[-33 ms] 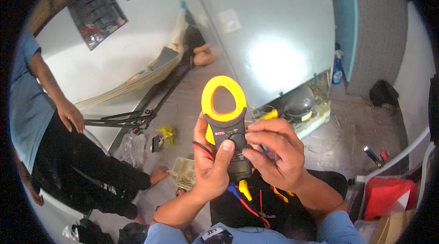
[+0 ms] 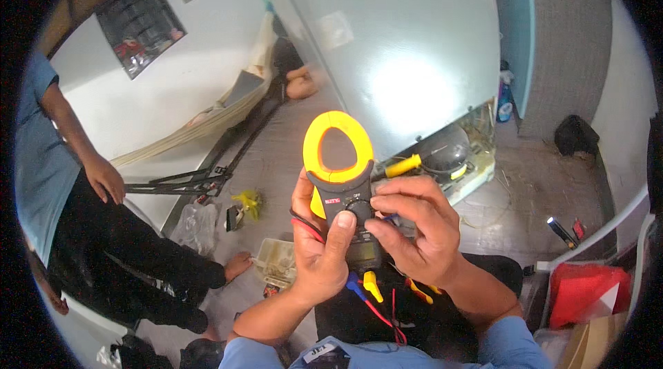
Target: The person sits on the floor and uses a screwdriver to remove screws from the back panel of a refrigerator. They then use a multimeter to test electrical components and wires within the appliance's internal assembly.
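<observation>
My left hand (image 2: 321, 258) is wrapped round a yellow-and-black clamp meter (image 2: 338, 174), held upright with its yellow jaw ring at the top. The thumb lies across the meter's front, beside the round dial (image 2: 359, 209). Against the dial's right side, my right hand (image 2: 421, 231) has its thumb and curled fingers pinched, partly hiding the dial. A red-and-black lead (image 2: 307, 226) passes by my left fingers. Below the meter's small screen hang a blue plug (image 2: 354, 282) and a yellow plug (image 2: 373, 287), with a red lead (image 2: 376, 315) running down.
A large pale appliance (image 2: 387, 37) stands ahead, its lower compartment showing a black compressor (image 2: 445, 151). On the left stands another person (image 2: 76, 182). A hammock (image 2: 200, 127), a clear parts box (image 2: 277, 258), a lit flashlight (image 2: 561, 232) and a red bag (image 2: 587, 293) surround the work spot.
My right fingertips have moved slightly left, closer against the dial. The view has shifted a little. My left hand keeps its hold on the clamp meter.
</observation>
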A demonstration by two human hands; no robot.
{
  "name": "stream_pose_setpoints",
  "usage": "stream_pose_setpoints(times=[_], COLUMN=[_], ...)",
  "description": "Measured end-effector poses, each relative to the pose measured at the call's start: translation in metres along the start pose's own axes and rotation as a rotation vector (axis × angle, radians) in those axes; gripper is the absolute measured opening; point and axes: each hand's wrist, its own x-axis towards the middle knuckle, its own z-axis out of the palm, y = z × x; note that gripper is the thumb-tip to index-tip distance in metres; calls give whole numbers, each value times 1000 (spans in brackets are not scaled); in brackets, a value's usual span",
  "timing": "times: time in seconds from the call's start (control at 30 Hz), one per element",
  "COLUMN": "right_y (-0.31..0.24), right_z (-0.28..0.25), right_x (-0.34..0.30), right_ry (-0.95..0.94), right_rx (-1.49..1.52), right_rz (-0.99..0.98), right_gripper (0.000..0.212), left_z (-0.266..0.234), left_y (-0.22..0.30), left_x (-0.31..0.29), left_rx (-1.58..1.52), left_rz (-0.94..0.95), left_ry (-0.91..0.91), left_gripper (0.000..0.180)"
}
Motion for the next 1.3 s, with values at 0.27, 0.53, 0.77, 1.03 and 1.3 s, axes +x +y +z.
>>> stream_pose_setpoints(times=[0.27, 0.53, 0.77, 1.03, 1.3], right_y=[32, 46, 55, 51, 50], right_z=[-49, -51, -47, -50, -57], right_x=[-8, -13, -12, -10, -8], right_ry=[101, 122, 86, 54, 2], right_rx=[-37, 49, 12, -139, -193], right_rz=[22, 117, 67, 21, -80], right_gripper=[25, 21, 19, 27, 33], left_z=[50, 61, 54, 54, 55], left_y=[-28, -43, -45, -46, -36], left_x=[22, 31, 37, 37, 35], left_rx=[-11, 10, 68, -76, -66], left_rz=[-3, -47, -111, -47, -155], left_ry=[-99, -76, -50, -11, -73], left_gripper=[70, 66, 62, 70, 71])
